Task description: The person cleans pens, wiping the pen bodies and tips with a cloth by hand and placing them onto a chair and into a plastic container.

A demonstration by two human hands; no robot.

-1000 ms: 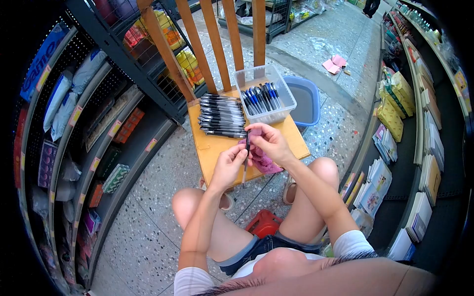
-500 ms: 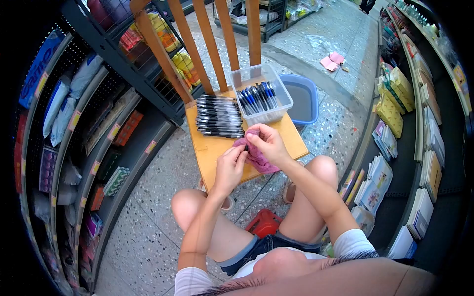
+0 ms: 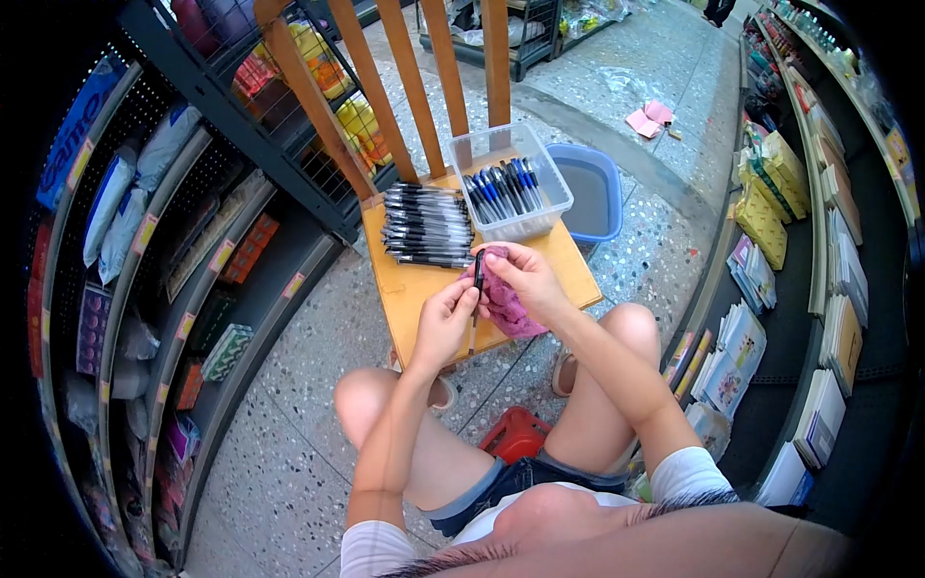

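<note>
My left hand is closed on a black-capped pen, held upright over the front of a wooden chair. Pinched in my right hand is a pink cloth, which hangs down beside the pen and touches its upper end. A pile of black-capped pens lies on the seat behind my left hand. To its right stands a clear plastic box with several blue and black pens inside.
A blue basin stands on the floor behind the chair's right side. Shelves with goods curve along the left, and more shelves line the right. Pink paper lies on the floor. A person's legs show far back.
The pen has turned in my fingers: mostly hidden by hands and cloth half a second ago, it now shows upright. The view has shifted slightly since the first frame.
</note>
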